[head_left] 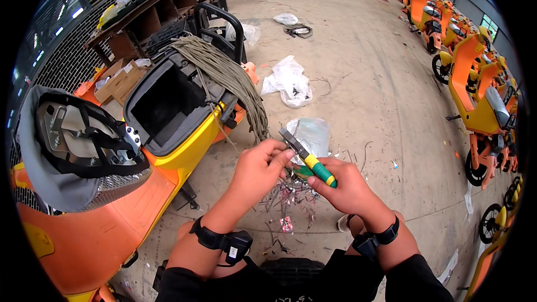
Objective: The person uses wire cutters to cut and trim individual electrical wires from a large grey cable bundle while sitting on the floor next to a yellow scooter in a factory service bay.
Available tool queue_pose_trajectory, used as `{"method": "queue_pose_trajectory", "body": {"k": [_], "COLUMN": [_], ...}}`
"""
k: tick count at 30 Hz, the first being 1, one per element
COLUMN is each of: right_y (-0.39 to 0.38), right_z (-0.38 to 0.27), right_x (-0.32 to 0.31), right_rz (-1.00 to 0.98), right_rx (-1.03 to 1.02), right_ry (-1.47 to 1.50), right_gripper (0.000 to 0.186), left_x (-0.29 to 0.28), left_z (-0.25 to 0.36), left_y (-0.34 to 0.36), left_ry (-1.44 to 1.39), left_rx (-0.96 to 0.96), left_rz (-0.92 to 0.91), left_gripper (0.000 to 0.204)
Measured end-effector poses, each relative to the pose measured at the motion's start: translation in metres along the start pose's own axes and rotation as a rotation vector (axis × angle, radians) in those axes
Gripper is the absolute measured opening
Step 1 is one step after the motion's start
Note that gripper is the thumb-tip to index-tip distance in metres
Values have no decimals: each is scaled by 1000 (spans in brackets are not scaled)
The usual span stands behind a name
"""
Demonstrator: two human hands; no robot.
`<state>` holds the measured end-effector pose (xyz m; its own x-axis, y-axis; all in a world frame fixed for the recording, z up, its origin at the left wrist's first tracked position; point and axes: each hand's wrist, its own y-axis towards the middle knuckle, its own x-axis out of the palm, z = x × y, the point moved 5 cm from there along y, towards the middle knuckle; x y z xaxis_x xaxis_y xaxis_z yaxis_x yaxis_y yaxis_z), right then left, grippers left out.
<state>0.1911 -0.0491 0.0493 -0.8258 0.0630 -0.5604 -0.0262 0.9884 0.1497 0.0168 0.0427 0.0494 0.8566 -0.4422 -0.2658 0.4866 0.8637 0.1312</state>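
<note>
Pliers (pixel 312 160) are up in the air, just R of the yellow-orange scooter (pixel 193 163), metal head tilted toward the scooter's far end, grips angled back away from it. R hand (pixel 344 185), the one farther from the scooter, is clamped on the grips: thumb along the near one, fingers curled round underneath, mostly hidden. L hand (pixel 258 166), on the scooter side, has fingers bent in, thumb & index close together by the pliers' head; can't tell if they're pinched on sth thin or just steadying.

Handling, my guess: pliers prob. fairly light overall but head-heavy, b/c head looks like solid metal. Stiff, no give exc. at the pivot; hard to break. Green/yellow sleeves look like rubber or plastic, so decent grip, less so w/ sweaty palms; bare metal likely slicker. Best hold = low on the sleeves, full hand, for leverage; keep L fingertips off the cutting end & out of the pivot, pinch risk.

Also R of the scooter, on the floor below the hands: wire scraps (pixel 288 194), prob. light, bendy, maybe w/ sharp ends; plus a clear bag (pixel 313 133), soft & likely slippery. Rope bundle (pixel 226 75) hangs over the scooter's open box (pixel 193 144), looks floppy but bulky.
</note>
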Motion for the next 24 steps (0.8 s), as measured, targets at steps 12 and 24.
{"method": "queue_pose_trajectory", "body": {"k": [12, 24], "right_y": [0, 0], "right_z": [3, -6], "right_x": [-1, 2], "right_rz": [-57, -52], "right_rx": [-103, -219], "right_ry": [87, 222], "right_gripper": [26, 25], "left_x": [1, 7], "left_z": [8, 5], "left_y": [-7, -17], "left_ry": [-604, -1089], "left_rx": [-346, -376], "left_rz": [-213, -469], "left_gripper": [23, 30]}}
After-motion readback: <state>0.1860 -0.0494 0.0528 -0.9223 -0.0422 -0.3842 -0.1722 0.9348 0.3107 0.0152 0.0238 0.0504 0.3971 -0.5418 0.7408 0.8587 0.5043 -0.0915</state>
